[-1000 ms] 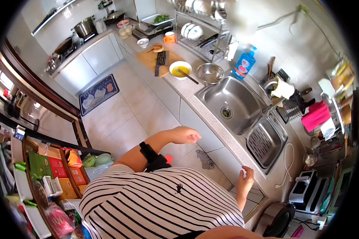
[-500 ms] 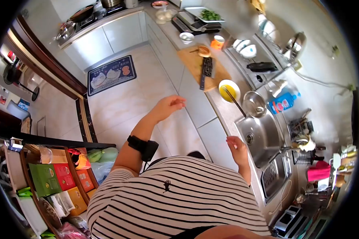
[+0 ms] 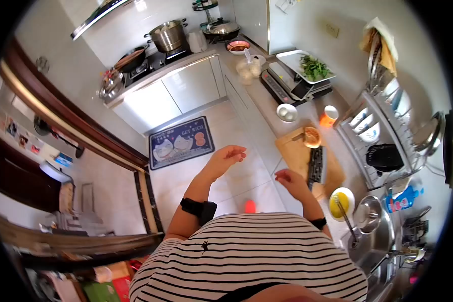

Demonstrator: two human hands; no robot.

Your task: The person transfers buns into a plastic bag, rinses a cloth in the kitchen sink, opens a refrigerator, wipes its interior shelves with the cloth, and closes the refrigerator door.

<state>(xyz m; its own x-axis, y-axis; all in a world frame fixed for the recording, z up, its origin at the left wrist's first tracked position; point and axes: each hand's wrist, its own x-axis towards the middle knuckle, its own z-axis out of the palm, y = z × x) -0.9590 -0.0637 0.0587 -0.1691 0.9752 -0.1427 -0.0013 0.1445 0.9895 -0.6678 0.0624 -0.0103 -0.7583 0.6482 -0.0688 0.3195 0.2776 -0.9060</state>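
Note:
My left hand (image 3: 225, 160) hangs over the floor with its fingers loosely curled apart, holding nothing. Beside the counter edge, my right hand (image 3: 291, 182) is also empty, its fingers apart. Nearest to it is the wooden cutting board (image 3: 293, 151), which bears a dark-patterned cleaver (image 3: 316, 164) and a round brown item (image 3: 312, 137). Close by stands a white bowl of yellow liquid (image 3: 339, 203) with chopsticks (image 3: 348, 221) in it. A metal bowl (image 3: 367, 215) sits at the sink (image 3: 377, 246). An orange cup (image 3: 329, 116) and a small bowl with white eggs (image 3: 287, 112) are behind the board.
A tray of green leaves (image 3: 314, 69) rests by a black appliance (image 3: 277, 85). The stove holds a steamer pot (image 3: 168, 37) and a wok (image 3: 131, 60). A blue mat (image 3: 181, 143) lies on the floor. A dish rack (image 3: 382, 136) stands at right.
The view has turned and moved toward the stove, so the sink has slid to the lower right. Both my hands stay empty, and my right hand is now beside the cutting board.

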